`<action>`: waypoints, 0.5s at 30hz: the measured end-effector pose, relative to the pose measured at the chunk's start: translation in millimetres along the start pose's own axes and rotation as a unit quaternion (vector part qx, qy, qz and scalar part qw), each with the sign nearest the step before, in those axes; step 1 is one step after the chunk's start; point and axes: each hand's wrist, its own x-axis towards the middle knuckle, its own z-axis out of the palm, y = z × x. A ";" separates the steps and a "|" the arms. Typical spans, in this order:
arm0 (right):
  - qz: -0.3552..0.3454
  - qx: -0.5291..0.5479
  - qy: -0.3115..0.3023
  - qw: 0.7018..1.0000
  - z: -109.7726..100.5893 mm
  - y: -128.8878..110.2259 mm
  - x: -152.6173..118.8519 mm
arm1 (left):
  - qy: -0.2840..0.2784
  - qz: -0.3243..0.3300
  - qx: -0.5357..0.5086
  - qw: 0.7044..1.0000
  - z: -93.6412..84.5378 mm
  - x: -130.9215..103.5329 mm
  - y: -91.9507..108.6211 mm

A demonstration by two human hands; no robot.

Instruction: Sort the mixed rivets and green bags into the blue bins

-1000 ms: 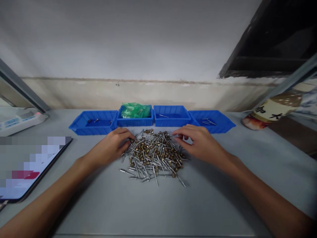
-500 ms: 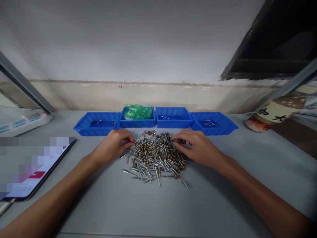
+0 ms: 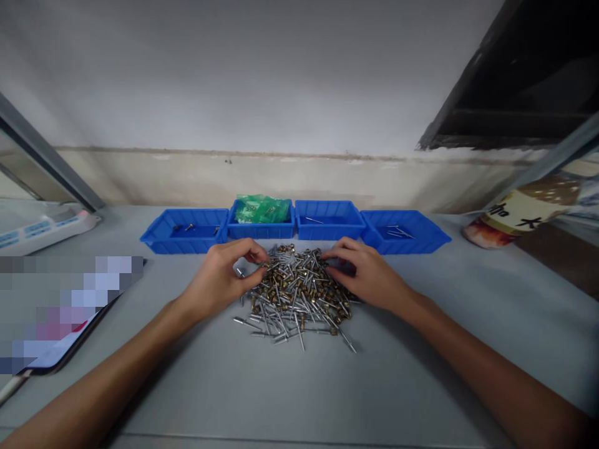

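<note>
A heap of metal parts (image 3: 299, 293) lies on the grey table, silver blind rivets mixed with small brass-coloured fasteners. On its left side, my left hand (image 3: 229, 271) has thumb and forefinger curled into a pinch; a small brass-coloured bit seems to be at the tips, too small to name. My right hand (image 3: 362, 271) reaches into the upper right edge of the heap, fingers bent, thumb apart from the forefinger. No part shows clearly in it. Behind are a left blue bin (image 3: 185, 245) with a few brass-coloured pieces and a right blue bin (image 3: 405, 244) with several rivets.
Between the outer bins stand a blue bin (image 3: 260, 231) holding a green plastic bag (image 3: 262, 209) and another blue bin (image 3: 330, 232) with a thin silver pin. A phone (image 3: 70, 349) on a cable lies left, near a power strip (image 3: 47, 231). A labelled jar (image 3: 519, 212) stands right.
My left hand has moved right, further over the heap's left side. My right hand stays at the upper right edge, its thumb and fingers slightly wider apart. The view has shifted slightly.
</note>
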 end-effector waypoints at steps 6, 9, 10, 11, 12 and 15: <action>-0.016 0.011 0.000 1.000 7.5 7.2 0.9 | 0.006 0.039 0.044 0.998 -3.9 0.4 -0.5; -0.023 0.011 0.002 1.000 8.4 8.6 1.3 | 0.002 0.094 0.118 0.989 -12.8 2.0 -2.2; -0.022 0.009 0.005 1.000 8.4 8.6 1.4 | 0.008 0.106 0.147 0.983 -17.4 2.6 -3.5; -0.022 0.008 0.008 1.000 8.4 8.5 1.5 | 0.020 0.113 0.172 0.978 -22.6 3.3 -5.2; -0.022 0.009 0.010 1.000 8.3 8.4 1.7 | 0.039 0.111 0.193 0.974 -28.3 3.9 -7.2; -0.026 0.013 0.013 1.000 8.2 8.2 2.0 | 0.114 0.082 0.239 0.961 -46.1 5.5 -14.6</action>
